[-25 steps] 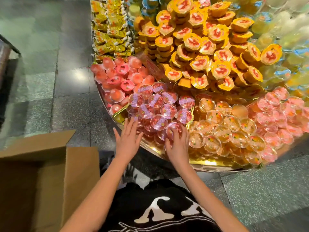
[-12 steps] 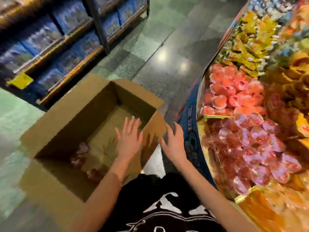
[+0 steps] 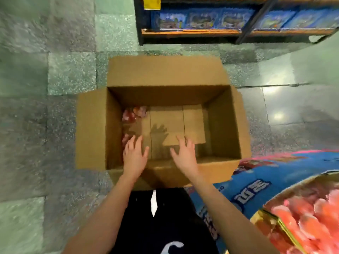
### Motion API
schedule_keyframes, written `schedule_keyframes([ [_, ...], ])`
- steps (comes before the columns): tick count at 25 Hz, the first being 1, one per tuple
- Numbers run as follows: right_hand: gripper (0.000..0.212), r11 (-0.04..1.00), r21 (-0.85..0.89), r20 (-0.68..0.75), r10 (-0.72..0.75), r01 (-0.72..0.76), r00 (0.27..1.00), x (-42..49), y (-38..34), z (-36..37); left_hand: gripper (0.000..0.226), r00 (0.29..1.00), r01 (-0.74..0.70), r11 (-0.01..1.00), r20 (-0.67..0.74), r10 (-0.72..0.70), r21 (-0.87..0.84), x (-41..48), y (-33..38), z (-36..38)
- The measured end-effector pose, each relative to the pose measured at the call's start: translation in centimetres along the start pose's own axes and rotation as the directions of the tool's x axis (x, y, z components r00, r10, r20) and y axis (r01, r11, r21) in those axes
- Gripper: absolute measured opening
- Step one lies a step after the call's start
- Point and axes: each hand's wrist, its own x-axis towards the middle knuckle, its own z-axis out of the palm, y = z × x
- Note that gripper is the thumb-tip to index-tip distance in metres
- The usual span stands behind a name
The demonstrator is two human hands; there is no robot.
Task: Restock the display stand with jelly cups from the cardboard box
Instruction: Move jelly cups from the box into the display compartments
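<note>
An open cardboard box [image 3: 91, 129] stands on the floor straight ahead, flaps spread. A few pinkish jelly cups [image 3: 134, 113] lie at its bottom left; another [image 3: 125, 139] shows just beyond my left fingertips. My left hand [image 3: 134, 156] reaches into the left part of the box, fingers apart, holding nothing. My right hand [image 3: 184, 154] hovers over the middle of the box, fingers spread and empty. The display stand [image 3: 264, 187] with pink jelly cups [image 3: 311, 220] is at the lower right, blurred.
A shelf rack [image 3: 192, 32] with blue packages runs along the top, behind the box. Green and grey tiled floor [image 3: 55, 79] surrounds the box. My black clothing fills the bottom centre.
The view has swung from the display stand to the box, which is now centred. Both hands left the cups on the stand and moved down into the box, empty.
</note>
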Motion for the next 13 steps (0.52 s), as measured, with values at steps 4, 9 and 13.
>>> schedule_keyframes([
  [4,0.060,0.996,-0.081,0.208,-0.015,0.033,0.978,6.1,0.0,2.4,0.059,0.949,0.306,0.932,-0.018,-0.315,-0.195,1.9,-1.8,1.8],
  [9,0.058,0.988,-0.099,0.278,-0.084,0.116,0.957,12.5,-1.5,6.3,0.058,0.875,0.454,0.819,0.001,-0.484,-0.351,5.9,-2.5,3.1],
  [13,0.055,0.938,-0.143,0.332,-0.255,0.316,0.908,17.6,-4.2,9.7,0.063,0.695,0.671,0.584,0.113,-0.710,-0.456,8.6,-3.8,5.0],
])
